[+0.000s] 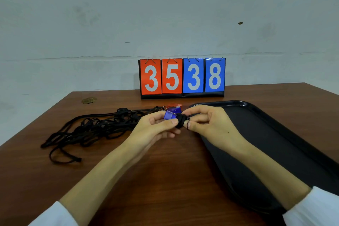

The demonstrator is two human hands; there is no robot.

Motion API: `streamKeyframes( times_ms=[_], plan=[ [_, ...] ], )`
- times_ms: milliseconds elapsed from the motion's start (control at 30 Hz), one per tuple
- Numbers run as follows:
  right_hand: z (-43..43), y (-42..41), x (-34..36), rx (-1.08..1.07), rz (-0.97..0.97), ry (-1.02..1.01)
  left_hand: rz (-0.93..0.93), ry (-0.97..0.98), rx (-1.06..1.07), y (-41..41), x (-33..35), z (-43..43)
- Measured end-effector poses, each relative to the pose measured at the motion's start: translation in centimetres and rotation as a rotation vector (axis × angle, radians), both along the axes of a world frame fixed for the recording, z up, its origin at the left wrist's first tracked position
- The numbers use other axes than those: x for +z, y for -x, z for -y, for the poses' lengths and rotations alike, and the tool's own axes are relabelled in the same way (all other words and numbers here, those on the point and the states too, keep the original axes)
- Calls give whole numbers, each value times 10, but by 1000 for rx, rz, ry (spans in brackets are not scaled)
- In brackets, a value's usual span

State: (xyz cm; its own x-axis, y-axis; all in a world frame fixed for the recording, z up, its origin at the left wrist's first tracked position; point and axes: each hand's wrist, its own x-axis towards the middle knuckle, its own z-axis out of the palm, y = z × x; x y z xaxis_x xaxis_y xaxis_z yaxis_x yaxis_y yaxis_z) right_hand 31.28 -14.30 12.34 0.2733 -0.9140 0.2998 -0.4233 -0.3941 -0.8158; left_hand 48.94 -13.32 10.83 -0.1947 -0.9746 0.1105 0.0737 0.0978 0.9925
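Our left hand (156, 124) pinches a glossy, translucent blue plastic block (169, 115). Our right hand (205, 121) pinches its tightly wound black cord (180, 122) just above the wooden counter (165, 180), between tangled matte cords (88, 130) and a smooth black tray (275, 143).

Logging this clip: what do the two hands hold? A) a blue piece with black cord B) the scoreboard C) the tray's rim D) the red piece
A: the left hand pinches the blue piece and the right hand pinches the black cord at its end; the red piece lies behind them on the table.
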Motion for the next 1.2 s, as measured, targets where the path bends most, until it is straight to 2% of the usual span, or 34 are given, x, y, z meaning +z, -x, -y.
streamKeyframes(
  times_ms=[200, 500, 833, 1133, 1200],
  plan=[
    [-1, -1, 1, 23, 67, -93, -123, -70, -39, 2, -1, -1],
    [0, -2, -2, 106, 283, -387, -498, -173, 21, 19, -14, -5],
    [0, -3, -7, 26, 325, -356, -320, -84, 77, 17, -17, -4],
    [5, -2, -10, 130, 397, -506, -515, -159, -8, 19, -17, -1],
    [5, -2, -11, 108, 378, -457, -425, -94, 37, 17, -18, -1]
  ],
)
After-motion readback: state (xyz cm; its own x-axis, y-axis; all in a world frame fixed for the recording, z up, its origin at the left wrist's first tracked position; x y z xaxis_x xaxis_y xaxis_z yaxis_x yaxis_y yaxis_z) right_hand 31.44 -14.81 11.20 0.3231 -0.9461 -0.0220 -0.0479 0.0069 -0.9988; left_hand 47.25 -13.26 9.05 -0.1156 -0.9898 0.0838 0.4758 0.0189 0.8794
